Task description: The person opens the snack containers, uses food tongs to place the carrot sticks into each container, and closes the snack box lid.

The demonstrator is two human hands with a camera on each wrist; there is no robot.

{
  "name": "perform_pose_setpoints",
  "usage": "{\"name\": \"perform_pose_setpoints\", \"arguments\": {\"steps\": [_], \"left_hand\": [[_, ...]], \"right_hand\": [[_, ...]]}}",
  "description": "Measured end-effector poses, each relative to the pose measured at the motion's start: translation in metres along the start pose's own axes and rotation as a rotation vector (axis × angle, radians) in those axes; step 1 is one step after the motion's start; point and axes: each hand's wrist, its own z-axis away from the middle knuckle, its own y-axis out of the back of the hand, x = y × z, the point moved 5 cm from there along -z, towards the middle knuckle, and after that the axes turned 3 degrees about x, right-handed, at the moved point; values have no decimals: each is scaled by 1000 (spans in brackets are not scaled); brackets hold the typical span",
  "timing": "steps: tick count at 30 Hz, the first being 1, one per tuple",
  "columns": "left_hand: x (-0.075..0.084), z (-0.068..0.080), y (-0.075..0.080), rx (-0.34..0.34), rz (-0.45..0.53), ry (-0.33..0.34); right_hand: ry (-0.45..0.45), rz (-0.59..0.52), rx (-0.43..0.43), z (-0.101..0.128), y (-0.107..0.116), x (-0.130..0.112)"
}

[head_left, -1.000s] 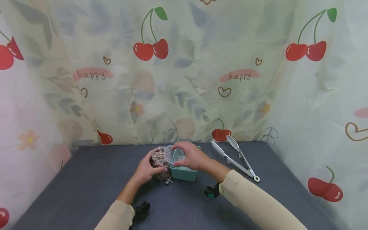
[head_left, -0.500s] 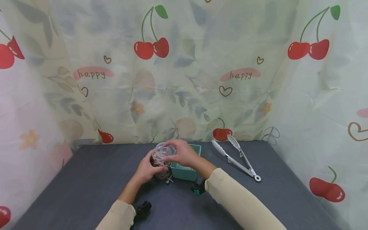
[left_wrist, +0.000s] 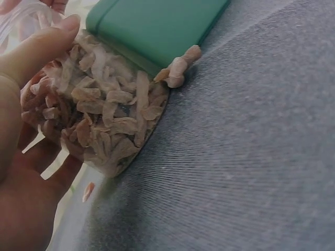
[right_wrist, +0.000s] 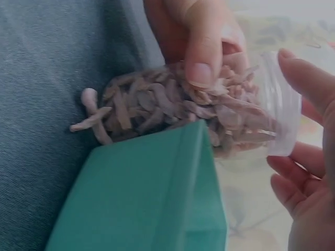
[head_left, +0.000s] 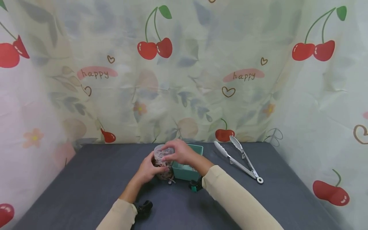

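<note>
A clear plastic jar (head_left: pixel 163 166) packed with pinkish-brown strips stands on the dark table (head_left: pixel 95 179), touching a teal box (head_left: pixel 187 171). My left hand (head_left: pixel 155 167) grips the jar's side, thumb across its front. My right hand (head_left: pixel 170 151) holds a clear lid (head_left: pixel 165 150) on the jar's mouth. In the right wrist view the lid (right_wrist: pixel 280 104) sits at the jar's (right_wrist: pixel 172 104) rim with my right fingers (right_wrist: pixel 309 78) curled round it. The left wrist view shows the jar (left_wrist: pixel 104 120) in my palm beside the box (left_wrist: pixel 152 26).
A few loose strips (left_wrist: pixel 178 65) lie on the table by the jar's base and the box corner. Metal tongs (head_left: pixel 240 158) lie at the back right. A cherry-print cloth (head_left: pixel 184 80) walls in the table on three sides.
My right hand has carried the lid left from above the teal box to the jar's mouth. My left hand has kept its grip on the jar.
</note>
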Motion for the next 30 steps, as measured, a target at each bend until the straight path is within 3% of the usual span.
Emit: {"name": "perform_pose_setpoints", "arguments": {"steps": [12, 17, 20, 30], "left_hand": [[0, -2, 1, -40, -28, 14], [24, 6, 4, -69, -7, -3], [35, 10, 5, -74, 6, -6], [34, 10, 5, -61, -10, 14]], "right_hand": [[-48, 138, -107, -5, 1, -4], [-10, 193, -125, -7, 1, -6], [-7, 190, -115, -8, 1, -5], [-83, 212, 30, -2, -4, -3]]}}
